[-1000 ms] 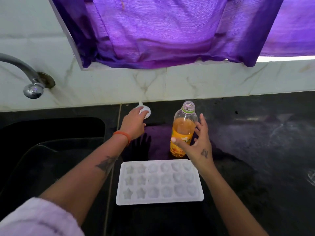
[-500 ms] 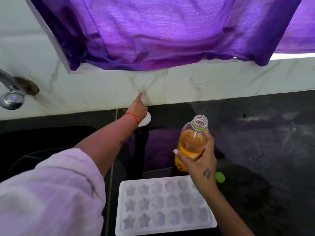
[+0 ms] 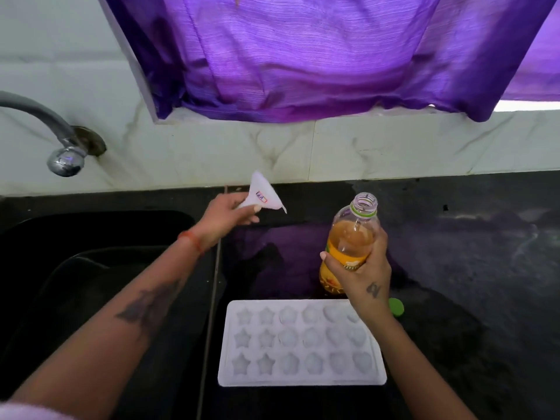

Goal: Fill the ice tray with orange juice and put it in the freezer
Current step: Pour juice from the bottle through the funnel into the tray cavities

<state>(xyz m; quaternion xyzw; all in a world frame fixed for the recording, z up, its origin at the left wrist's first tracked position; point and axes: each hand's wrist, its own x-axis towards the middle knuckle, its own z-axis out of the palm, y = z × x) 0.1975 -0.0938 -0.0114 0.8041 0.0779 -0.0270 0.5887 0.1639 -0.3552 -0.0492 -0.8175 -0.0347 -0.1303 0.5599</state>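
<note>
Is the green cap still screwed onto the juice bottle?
No. The juice bottle has an open neck, and the green cap lies on the counter beside the right hand.

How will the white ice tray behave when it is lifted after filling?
The ice tray looks thin and wide, so it may flex. Its many shallow moulds would probably spill if it tilts. Both hands at its ends seem safer.

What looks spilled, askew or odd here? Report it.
Nothing stands out. The ice tray lies flat and empty on the black counter, the green cap beside it. The right hand holds the open juice bottle upright; the left hand holds a white funnel.
</note>
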